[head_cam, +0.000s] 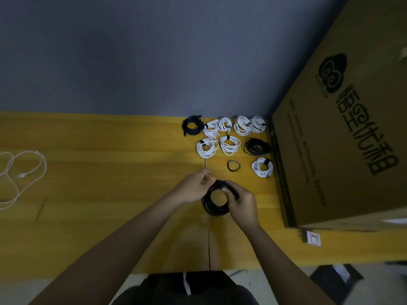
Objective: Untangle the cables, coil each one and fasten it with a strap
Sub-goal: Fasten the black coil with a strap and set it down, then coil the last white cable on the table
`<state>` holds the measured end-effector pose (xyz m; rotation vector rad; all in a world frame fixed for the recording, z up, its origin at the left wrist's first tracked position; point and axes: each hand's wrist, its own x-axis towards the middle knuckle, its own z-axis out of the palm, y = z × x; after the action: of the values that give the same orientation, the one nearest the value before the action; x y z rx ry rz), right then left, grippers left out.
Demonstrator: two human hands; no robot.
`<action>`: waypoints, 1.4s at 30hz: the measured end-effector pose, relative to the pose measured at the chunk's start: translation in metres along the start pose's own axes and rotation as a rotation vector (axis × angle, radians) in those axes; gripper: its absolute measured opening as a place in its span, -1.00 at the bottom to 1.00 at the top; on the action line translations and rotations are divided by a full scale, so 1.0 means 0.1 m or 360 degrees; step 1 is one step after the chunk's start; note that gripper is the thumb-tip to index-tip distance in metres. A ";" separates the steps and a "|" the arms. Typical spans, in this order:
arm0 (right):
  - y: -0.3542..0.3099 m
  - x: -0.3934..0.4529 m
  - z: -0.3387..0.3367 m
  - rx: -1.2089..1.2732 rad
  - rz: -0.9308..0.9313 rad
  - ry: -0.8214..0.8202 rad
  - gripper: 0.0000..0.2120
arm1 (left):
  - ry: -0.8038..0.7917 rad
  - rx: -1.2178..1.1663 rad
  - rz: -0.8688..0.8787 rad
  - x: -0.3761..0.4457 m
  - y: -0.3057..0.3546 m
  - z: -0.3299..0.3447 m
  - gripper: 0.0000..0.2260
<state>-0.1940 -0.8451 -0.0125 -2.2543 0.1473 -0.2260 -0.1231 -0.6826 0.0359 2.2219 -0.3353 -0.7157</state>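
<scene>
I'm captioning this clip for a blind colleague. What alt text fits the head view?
Both hands, left hand and right hand, grip a black coiled cable over a yellow table. Beyond lie finished coils, a loose strap, a cardboard box, and at far left an uncoiled white cable.

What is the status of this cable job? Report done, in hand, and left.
Done: nine coiled bundles lie near the cardboard box, seven white and two black; black straps show on several white ones. In hand: the left hand and right hand grip a black cable coil, no strap visible on it; a loose strap loop lies just beyond. Left: the loose white cable at far left.
</scene>
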 end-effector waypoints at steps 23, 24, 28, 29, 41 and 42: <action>1.45 0.00 -0.22 -0.1192 0.0164 -0.0706 -0.47 | -0.0024 0.0231 -0.0146 0.33 -0.35 0.69 -0.73; 1.48 -0.02 -0.21 -0.1302 0.0135 -0.0819 -0.41 | -0.0027 0.0228 -0.0158 0.34 -0.34 0.70 -0.73; 1.51 -0.02 -0.21 -0.1468 0.0122 -0.0952 -0.32 | -0.0057 0.0273 -0.0182 0.35 -0.31 0.71 -0.73; 1.49 -0.02 -0.21 -0.1476 0.0123 -0.0972 -0.33 | -0.0057 0.0273 -0.0187 0.35 -0.31 0.71 -0.73; 0.94 0.11 0.03 -0.1088 -0.0123 -0.0824 -0.56 | 0.0360 0.0354 -0.0583 -0.07 -0.95 0.26 -0.71; 0.84 0.16 0.13 -0.1065 -0.0174 -0.0851 -0.59 | 0.0396 0.0371 -0.0622 -0.15 -1.05 0.18 -0.71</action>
<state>-0.1785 -0.8921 -0.0839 -2.8966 -0.2200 0.4373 -0.1439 -0.6157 -0.0459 2.6008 0.1537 -0.6124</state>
